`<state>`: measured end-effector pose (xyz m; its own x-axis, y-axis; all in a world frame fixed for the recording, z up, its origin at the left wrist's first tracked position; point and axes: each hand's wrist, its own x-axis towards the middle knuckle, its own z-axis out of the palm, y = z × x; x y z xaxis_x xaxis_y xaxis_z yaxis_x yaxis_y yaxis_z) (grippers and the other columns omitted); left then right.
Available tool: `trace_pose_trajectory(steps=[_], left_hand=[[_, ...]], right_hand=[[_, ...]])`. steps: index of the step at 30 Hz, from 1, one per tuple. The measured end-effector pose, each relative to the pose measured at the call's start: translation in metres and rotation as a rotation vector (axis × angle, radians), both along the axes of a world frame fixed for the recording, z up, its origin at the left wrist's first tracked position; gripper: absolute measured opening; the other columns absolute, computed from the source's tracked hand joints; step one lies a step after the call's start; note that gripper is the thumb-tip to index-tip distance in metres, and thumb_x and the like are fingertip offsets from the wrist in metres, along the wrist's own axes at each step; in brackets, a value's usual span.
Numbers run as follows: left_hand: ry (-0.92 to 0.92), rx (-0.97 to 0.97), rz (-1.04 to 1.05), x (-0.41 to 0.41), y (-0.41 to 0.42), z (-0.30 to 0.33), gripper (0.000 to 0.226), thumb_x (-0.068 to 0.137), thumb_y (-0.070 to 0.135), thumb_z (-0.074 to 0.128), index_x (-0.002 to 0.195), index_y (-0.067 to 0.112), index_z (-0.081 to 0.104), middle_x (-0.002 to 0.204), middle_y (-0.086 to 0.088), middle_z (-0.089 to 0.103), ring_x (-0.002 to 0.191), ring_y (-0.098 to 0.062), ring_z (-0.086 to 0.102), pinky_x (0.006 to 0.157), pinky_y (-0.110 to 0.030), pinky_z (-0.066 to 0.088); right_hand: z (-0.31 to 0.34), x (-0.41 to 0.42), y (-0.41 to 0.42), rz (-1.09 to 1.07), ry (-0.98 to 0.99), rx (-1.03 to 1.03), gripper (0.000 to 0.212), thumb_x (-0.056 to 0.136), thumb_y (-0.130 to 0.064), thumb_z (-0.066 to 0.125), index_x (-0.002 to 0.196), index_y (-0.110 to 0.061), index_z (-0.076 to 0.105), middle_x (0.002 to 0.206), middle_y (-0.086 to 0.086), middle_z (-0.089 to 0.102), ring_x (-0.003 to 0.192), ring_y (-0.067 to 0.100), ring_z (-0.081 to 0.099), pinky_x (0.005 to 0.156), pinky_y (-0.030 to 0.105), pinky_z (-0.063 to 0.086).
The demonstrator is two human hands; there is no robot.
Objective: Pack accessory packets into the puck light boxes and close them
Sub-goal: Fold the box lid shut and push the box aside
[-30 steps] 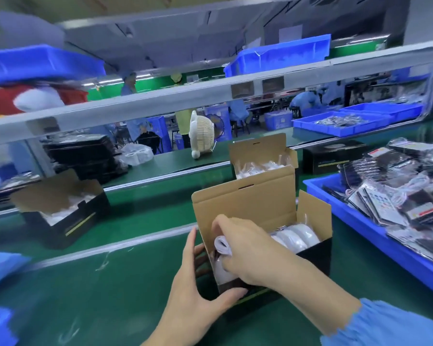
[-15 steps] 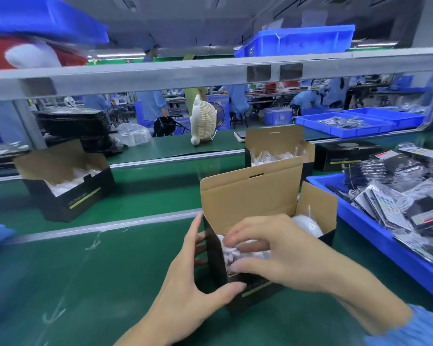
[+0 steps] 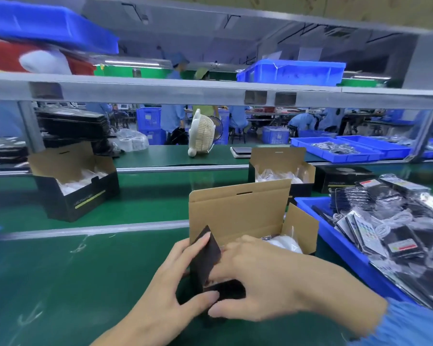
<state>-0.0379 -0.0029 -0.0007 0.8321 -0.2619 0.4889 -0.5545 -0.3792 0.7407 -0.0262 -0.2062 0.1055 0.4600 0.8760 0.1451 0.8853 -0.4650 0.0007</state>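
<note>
A black puck light box [image 3: 235, 216] stands open on the green bench in front of me, its brown lid upright. White bagged lights [image 3: 283, 243] show inside at the right. My left hand [image 3: 175, 283] grips the box's left end, fingers on the raised black side flap [image 3: 208, 250] and thumb on the front wall. My right hand [image 3: 255, 275] lies over the box's open top, fingers curved down onto the contents and front edge; what is under it is hidden.
A blue bin [image 3: 335, 240] at right holds several accessory packets [image 3: 385, 221]. Two more open boxes stand on the conveyor: one left [image 3: 73, 186], one behind mine [image 3: 280, 168]. A closed black box [image 3: 343, 178] and a small fan [image 3: 201, 133] lie farther back.
My right hand has moved from inside the box to lying over its top front. My left fingers have lifted the left side flap. The view has dropped closer to the box.
</note>
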Motion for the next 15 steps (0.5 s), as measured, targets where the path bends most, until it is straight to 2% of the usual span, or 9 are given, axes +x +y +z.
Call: trace_pose_trajectory(steps=[1,3,5,7,8,10,11,13,15], left_hand=[[-0.017,0.043,0.0,0.001,0.004,0.003,0.071,0.084,0.042,0.073,0.147,0.051,0.042,0.153,0.018,0.04,0.142,-0.008,0.043,0.109,-0.022,0.041],[-0.036,0.136,0.035,0.001,0.012,0.009,0.056,0.086,0.049,0.066,0.14,0.049,0.053,0.153,0.026,0.035,0.144,-0.003,0.038,0.112,-0.012,0.032],[-0.018,0.194,0.064,0.003,0.017,0.015,0.048,0.087,0.052,0.06,0.134,0.041,0.062,0.15,0.028,0.038,0.142,-0.001,0.039,0.111,-0.01,0.029],[0.03,0.148,0.076,0.005,0.017,0.019,0.042,0.09,0.054,0.056,0.125,0.036,0.069,0.142,0.026,0.05,0.135,-0.001,0.048,0.108,-0.013,0.035],[0.066,0.079,0.098,0.007,0.015,0.021,0.032,0.093,0.051,0.058,0.116,0.036,0.074,0.133,0.024,0.057,0.128,-0.002,0.055,0.103,-0.016,0.04],[0.158,-0.078,0.159,0.012,0.011,0.021,0.017,0.097,0.029,0.068,0.099,0.041,0.079,0.114,0.018,0.07,0.113,-0.006,0.065,0.092,-0.018,0.048],[0.184,-0.141,0.172,0.012,0.009,0.02,0.032,0.096,0.015,0.07,0.099,0.046,0.077,0.111,0.019,0.072,0.11,-0.004,0.067,0.09,-0.016,0.047],[0.175,-0.275,0.151,0.012,0.012,0.02,0.067,0.089,-0.001,0.073,0.118,0.058,0.064,0.122,0.026,0.069,0.115,0.006,0.062,0.097,-0.014,0.044],[0.123,-0.352,0.079,0.015,0.018,0.016,0.097,0.08,0.001,0.07,0.146,0.061,0.032,0.136,0.019,0.063,0.126,-0.002,0.059,0.106,-0.025,0.044]], right_hand=[[-0.001,0.004,-0.012,-0.019,-0.018,0.129,0.03,0.091,-0.048,0.052,0.089,-0.024,0.069,0.091,-0.012,0.065,0.091,0.006,0.054,0.082,0.025,0.044],[-0.008,0.015,-0.046,-0.181,-0.142,0.575,0.018,0.09,-0.035,0.064,0.1,-0.022,0.071,0.105,-0.014,0.066,0.1,0.004,0.06,0.09,0.015,0.042],[-0.021,0.026,-0.074,-0.53,-0.166,0.869,0.035,0.089,-0.029,0.07,0.122,-0.022,0.063,0.112,-0.018,0.062,0.104,0.004,0.06,0.09,0.011,0.039],[-0.04,0.031,-0.083,-0.731,0.166,0.955,0.055,0.087,-0.041,0.066,0.138,-0.027,0.05,0.101,-0.034,0.06,0.096,-0.009,0.058,0.087,0.013,0.042],[-0.05,0.03,-0.08,-0.703,0.284,0.976,0.054,0.085,-0.046,0.061,0.137,-0.031,0.052,0.096,-0.038,0.062,0.093,-0.012,0.058,0.088,0.014,0.044],[-0.066,0.024,-0.067,-0.57,0.347,1.006,0.044,0.085,-0.051,0.054,0.125,-0.035,0.063,0.11,-0.039,0.062,0.113,-0.013,0.054,0.099,0.009,0.04],[-0.072,0.02,-0.063,-0.513,0.338,0.968,0.039,0.088,-0.054,0.051,0.119,-0.035,0.067,0.118,-0.038,0.06,0.124,-0.014,0.046,0.102,0.006,0.033],[-0.075,0.02,-0.064,-0.425,0.319,0.799,0.04,0.096,-0.06,0.041,0.114,-0.038,0.07,0.125,-0.036,0.057,0.135,-0.014,0.032,0.107,0.005,0.026],[-0.068,0.031,-0.072,-0.424,0.417,0.737,0.03,0.096,-0.051,0.045,0.108,-0.043,0.072,0.119,-0.031,0.064,0.13,-0.01,0.04,0.103,0.008,0.031]])
